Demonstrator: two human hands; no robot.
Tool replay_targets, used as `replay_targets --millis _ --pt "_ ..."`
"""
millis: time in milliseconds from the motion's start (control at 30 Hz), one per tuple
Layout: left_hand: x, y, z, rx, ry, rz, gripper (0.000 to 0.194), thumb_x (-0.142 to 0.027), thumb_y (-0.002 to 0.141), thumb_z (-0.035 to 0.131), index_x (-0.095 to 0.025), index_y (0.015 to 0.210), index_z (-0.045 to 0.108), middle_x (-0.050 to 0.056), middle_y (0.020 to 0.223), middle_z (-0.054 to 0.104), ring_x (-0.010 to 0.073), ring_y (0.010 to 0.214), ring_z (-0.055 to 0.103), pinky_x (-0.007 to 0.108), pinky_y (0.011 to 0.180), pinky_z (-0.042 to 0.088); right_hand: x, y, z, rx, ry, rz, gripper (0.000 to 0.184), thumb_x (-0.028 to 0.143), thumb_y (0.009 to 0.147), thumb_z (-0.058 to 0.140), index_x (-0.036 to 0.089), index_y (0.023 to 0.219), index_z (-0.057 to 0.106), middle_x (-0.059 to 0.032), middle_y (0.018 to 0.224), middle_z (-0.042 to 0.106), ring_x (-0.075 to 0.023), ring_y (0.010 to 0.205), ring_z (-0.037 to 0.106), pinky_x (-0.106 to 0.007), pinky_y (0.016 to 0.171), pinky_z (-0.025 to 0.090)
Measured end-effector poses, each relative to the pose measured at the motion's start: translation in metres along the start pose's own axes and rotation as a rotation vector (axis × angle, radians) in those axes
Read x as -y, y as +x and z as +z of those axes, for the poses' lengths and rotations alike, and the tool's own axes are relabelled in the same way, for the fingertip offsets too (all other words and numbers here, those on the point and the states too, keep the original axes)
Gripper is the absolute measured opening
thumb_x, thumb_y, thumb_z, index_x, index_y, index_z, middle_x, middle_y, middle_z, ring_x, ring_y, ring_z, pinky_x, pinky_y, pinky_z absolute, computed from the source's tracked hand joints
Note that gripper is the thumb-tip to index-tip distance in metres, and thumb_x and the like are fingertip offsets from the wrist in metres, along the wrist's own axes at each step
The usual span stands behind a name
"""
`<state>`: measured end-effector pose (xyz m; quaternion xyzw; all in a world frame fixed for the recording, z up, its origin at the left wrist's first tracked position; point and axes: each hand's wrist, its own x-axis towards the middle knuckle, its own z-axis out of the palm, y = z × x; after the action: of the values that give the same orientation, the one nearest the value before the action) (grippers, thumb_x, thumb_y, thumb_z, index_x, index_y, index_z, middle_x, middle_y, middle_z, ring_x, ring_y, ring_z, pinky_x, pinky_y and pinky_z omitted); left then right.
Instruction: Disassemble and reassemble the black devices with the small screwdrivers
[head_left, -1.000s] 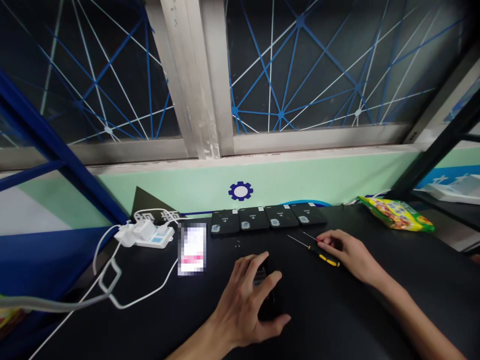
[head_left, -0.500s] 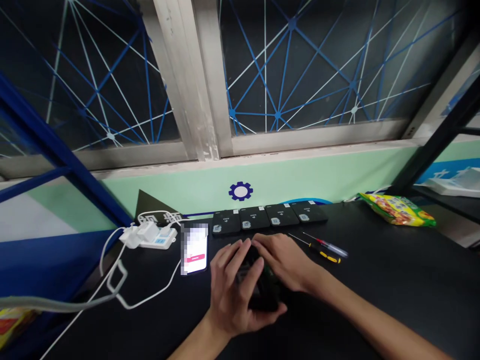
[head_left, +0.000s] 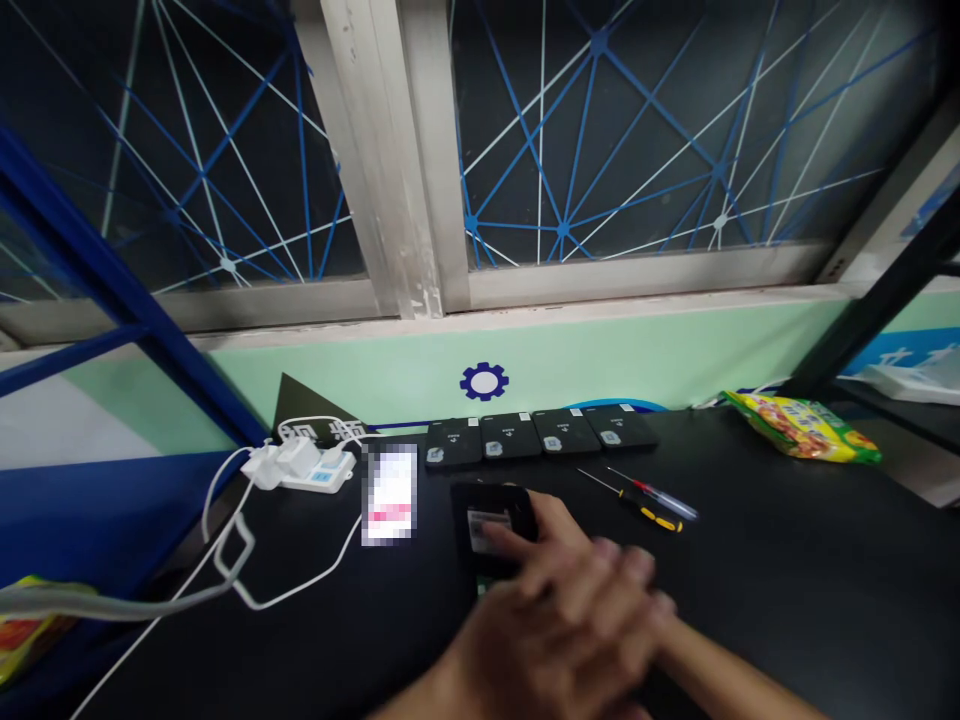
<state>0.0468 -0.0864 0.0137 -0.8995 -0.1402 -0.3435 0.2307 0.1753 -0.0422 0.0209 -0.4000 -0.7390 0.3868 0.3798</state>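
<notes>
A small black device with a white label lies flat on the black table, in front of me. My two hands overlap just right of it and are smeared by motion. My left hand comes in from the bottom, and one fingertip rests on the device's near right corner. Close against the left hand is my right hand, its fingers bunched. I cannot make out whether either hand holds anything.
Several identical black devices stand in a row along the wall. Two thin screwdrivers lie right of the device. A lit phone, a white power strip with cables are left; a snack bag far right.
Both hands have drawn back toward me and to the right, off the black device, which now lies uncovered on the table. Earlier my right hand came over from the screwdrivers.
</notes>
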Motion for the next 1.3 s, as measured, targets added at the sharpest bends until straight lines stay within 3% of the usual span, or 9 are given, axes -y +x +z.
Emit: replay_targets --millis 167,300,533,633,700,767,867,967,1300 --pt "-0.025 0.027 0.019 0.075 0.013 0.13 0.038 -0.032 0.111 0.055 -0.011 0.141 0.067 0.011 0.133 0.077 0.0283 0.126 0.07 0.043 0.119 0.05 0.003 0.002 -0.009 -0.045 -0.117 -0.132 0.033 0.028 0.105 0.058 0.018 0.135 0.065 -0.0085 0.108 0.08 -0.0249 0.094 0.077 -0.037 0.089 0.06" --pt "-0.007 0.035 0.0 0.178 -0.097 0.179 0.047 -0.039 0.115 0.049 -0.007 0.146 0.062 0.014 0.148 0.068 0.0253 0.14 0.061 0.036 0.125 0.045 0.003 0.002 -0.021 -0.167 -0.254 -0.173 0.035 0.024 0.106 0.053 0.019 0.14 0.061 -0.0126 0.123 0.079 -0.0264 0.104 0.079 -0.04 0.094 0.062" --pt "0.01 0.0 -0.025 0.027 -0.158 0.149 0.039 -0.028 0.104 0.068 -0.024 0.142 0.065 0.003 0.128 0.077 0.0213 0.132 0.065 0.034 0.123 0.05 0.011 -0.007 -0.058 -0.071 -0.353 -0.171 0.035 0.029 0.111 0.052 0.02 0.142 0.065 -0.0124 0.123 0.08 -0.0274 0.11 0.078 -0.04 0.097 0.062" --pt "0.028 -0.033 -0.044 0.095 -0.239 -0.269 0.067 -0.027 0.095 0.069 -0.018 0.158 0.048 0.015 0.143 0.066 0.0318 0.138 0.061 0.051 0.12 0.053 -0.004 -0.019 -0.092 -0.236 -0.325 -0.11 0.032 0.038 0.11 0.056 0.019 0.131 0.071 -0.0097 0.114 0.081 -0.0264 0.094 0.079 -0.036 0.084 0.063" --pt "0.04 -0.05 -0.055 0.323 -0.307 -0.622 0.089 -0.03 0.089 0.077 -0.025 0.166 0.035 0.016 0.158 0.054 0.0386 0.145 0.053 0.059 0.117 0.053 -0.02 -0.025 -0.109 -0.309 -0.362 -0.103 0.033 0.041 0.109 0.058 0.02 0.131 0.072 -0.0107 0.12 0.08 -0.0286 0.102 0.078 -0.039 0.09 0.063" --pt "0.048 -0.059 -0.059 0.518 -0.41 -0.742 0.106 -0.037 0.083 0.087 -0.03 0.17 0.027 0.014 0.167 0.044 0.0433 0.151 0.043 0.065 0.117 0.05 -0.036 -0.028 -0.117 -0.366 -0.402 -0.132 0.033 0.04 0.109 0.058 0.021 0.133 0.071 -0.0116 0.125 0.079 -0.0308 0.111 0.077 -0.041 0.095 0.062" --pt "0.054 -0.061 -0.054 0.629 -0.528 -0.786 0.119 -0.037 0.081 0.089 -0.035 0.174 0.014 0.013 0.175 0.031 0.0456 0.156 0.034 0.07 0.123 0.039 -0.057 -0.027 -0.115 -0.419 -0.441 -0.193 0.032 0.037 0.109 0.058 0.021 0.134 0.069 -0.0124 0.128 0.079 -0.0319 0.116 0.077 -0.045 0.101 0.061" --pt "0.059 -0.052 -0.042 0.675 -0.607 -0.772 0.118 -0.033 0.083 0.086 -0.038 0.173 0.011 0.013 0.169 0.041 0.046 0.153 0.038 0.076 0.123 0.033 -0.067 -0.024 -0.109 -0.382 -0.462 -0.279 0.031 0.032 0.109 0.058 0.022 0.137 0.067 -0.0125 0.131 0.078 -0.0306 0.113 0.077 -0.044 0.098 0.062" --pt "0.071 -0.023 0.007 0.632 -0.595 -0.691 0.087 -0.044 0.085 0.086 -0.032 0.16 0.044 0.013 0.168 0.041 0.0447 0.156 0.034 0.073 0.124 0.036 -0.069 -0.025 -0.112 -0.392 -0.599 -0.392 0.038 0.017 0.109 0.055 0.025 0.146 0.058 -0.0118 0.131 0.076 -0.0294 0.109 0.074 -0.044 0.09 0.055"
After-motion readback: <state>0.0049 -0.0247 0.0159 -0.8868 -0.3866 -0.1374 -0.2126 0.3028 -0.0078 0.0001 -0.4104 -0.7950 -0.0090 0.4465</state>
